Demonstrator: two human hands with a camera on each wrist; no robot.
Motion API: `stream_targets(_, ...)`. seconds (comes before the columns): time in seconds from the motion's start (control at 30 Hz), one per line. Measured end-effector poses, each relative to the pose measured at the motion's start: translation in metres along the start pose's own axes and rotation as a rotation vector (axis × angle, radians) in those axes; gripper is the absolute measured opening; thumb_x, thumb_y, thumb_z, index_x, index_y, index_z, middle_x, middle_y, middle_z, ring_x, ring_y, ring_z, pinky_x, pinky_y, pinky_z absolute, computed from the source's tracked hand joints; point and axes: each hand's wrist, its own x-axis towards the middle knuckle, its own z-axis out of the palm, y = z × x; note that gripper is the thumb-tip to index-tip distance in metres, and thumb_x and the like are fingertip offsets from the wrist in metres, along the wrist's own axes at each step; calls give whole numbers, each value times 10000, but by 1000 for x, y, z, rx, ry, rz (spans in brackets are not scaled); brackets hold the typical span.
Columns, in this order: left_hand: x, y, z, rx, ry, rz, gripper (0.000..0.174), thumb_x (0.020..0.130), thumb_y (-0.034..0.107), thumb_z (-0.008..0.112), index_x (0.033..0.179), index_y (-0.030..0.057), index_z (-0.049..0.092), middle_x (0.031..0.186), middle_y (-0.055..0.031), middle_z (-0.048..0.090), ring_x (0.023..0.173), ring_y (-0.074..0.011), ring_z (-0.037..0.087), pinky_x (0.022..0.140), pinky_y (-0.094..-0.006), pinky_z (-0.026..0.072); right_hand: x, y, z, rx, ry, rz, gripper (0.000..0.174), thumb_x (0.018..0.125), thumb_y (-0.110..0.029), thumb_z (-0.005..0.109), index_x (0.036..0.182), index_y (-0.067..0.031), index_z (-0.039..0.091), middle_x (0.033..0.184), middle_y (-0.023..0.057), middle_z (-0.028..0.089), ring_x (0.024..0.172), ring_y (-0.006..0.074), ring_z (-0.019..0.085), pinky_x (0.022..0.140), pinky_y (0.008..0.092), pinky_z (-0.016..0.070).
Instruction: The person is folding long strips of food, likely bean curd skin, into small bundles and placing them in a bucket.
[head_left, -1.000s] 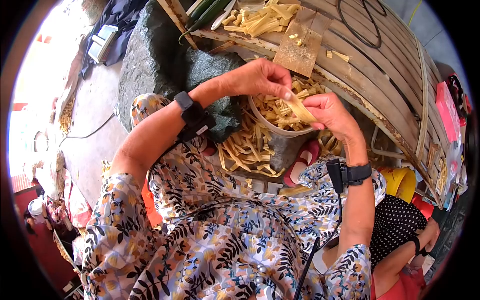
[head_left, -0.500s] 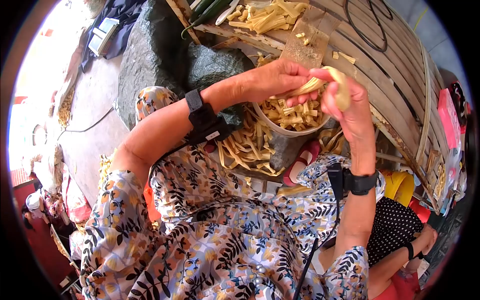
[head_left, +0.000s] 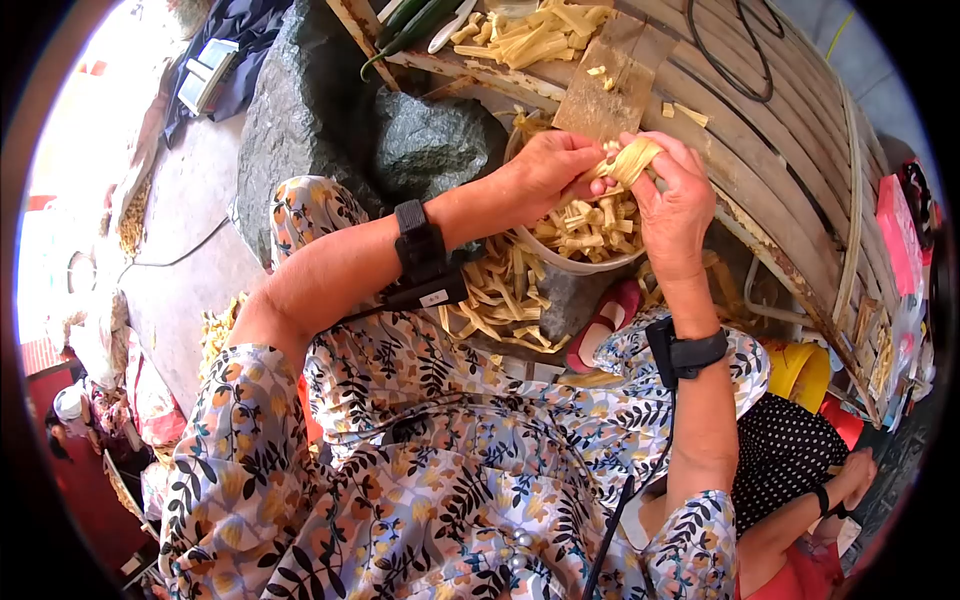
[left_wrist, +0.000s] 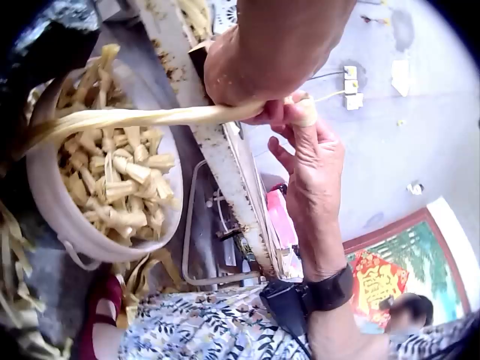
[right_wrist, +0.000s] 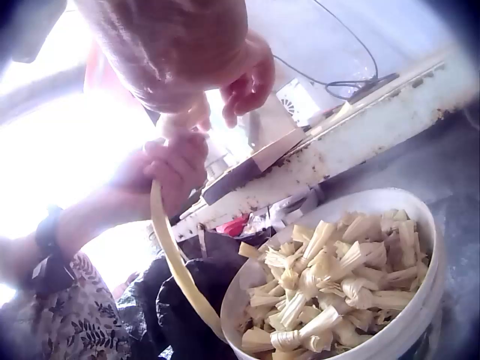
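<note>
A pale yellow tofu skin strip (head_left: 632, 163) is stretched between both hands over the bucket. My left hand (head_left: 545, 180) pinches it from the left side. The fingers of my right hand (head_left: 675, 195) hold it on the other side, with a loop of it wrapped over the fingertips. A long tail of the strip (left_wrist: 142, 117) runs out from the left hand across the bucket mouth in the left wrist view. Below the hands, the white bucket (right_wrist: 427, 307) is filled with short knotted pieces of tofu skin (right_wrist: 330, 292).
Loose strips (head_left: 495, 300) lie on the ground by the bucket. A slatted table (head_left: 760, 200) with rusty edges holds a wooden board (head_left: 605, 90), more yellow pieces (head_left: 545, 35) and cucumbers (head_left: 410, 30). A dark green sack (head_left: 430, 140) stands to the left. Another person's arm (head_left: 800, 520) shows at right.
The hands first held the strip's flat end low over the bucket, then rose up and right, bending it. Now they are close together, with the strip looped around the right fingers.
</note>
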Motion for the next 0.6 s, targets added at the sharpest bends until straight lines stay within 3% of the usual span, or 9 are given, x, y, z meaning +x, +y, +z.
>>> stream_targets(0.03,-3,8,9,51,87,94,166,878,120,498,877,-31,567,741,-48,573,604,-80,518,578,-187,444,0,-2,1,-77,57,22,210,704,-139,667,907,-84,659,898,58,603,796,205,565,684,282,449)
stream_targets(0.07,-9,15,17,199,162,149,177,882,128,490,901,-32,565,755,-42,575,611,-71,521,575,-191,448,0,1,5,19,48,123,199,722,-169,666,886,-58,650,799,81,618,680,230,563,614,287,443)
stream_targets(0.17,-11,14,14,466,190,290,196,888,146,489,904,-34,565,734,-27,574,595,-61,523,557,-189,444,2,8,5,195,-151,378,187,739,-183,660,841,-27,644,654,100,602,545,196,539,539,290,423)
stream_targets(0.37,-16,14,10,926,130,345,245,881,196,517,866,-44,564,633,-22,559,551,-60,532,511,-199,440,2,18,9,263,-348,480,158,746,-168,647,790,-17,643,562,94,566,523,84,496,508,277,405)
stream_targets(0.4,-15,13,10,997,110,357,246,859,202,548,907,-37,513,617,-49,567,536,-77,551,488,-215,443,2,16,7,186,-365,454,141,730,-144,643,786,-15,641,646,89,604,556,134,544,548,287,431)
stream_targets(0.5,-11,1,8,1066,177,408,267,846,194,561,953,-18,440,617,-70,575,515,-102,567,468,-227,443,-8,20,24,151,-164,200,112,713,-107,628,773,-13,638,769,75,631,632,204,585,608,309,458)
stream_targets(0.53,-7,-4,3,1138,144,460,294,843,189,560,980,-2,382,615,-92,581,508,-127,588,460,-239,451,-12,17,24,101,-204,277,93,699,-71,612,762,-7,636,910,64,627,754,246,586,680,320,465)
stream_targets(0.6,-9,-2,3,1022,155,401,258,845,182,552,968,5,411,615,-77,565,491,-114,555,444,-227,427,-13,16,25,94,-113,130,86,696,-52,607,759,-2,638,942,66,617,790,224,577,695,300,459)
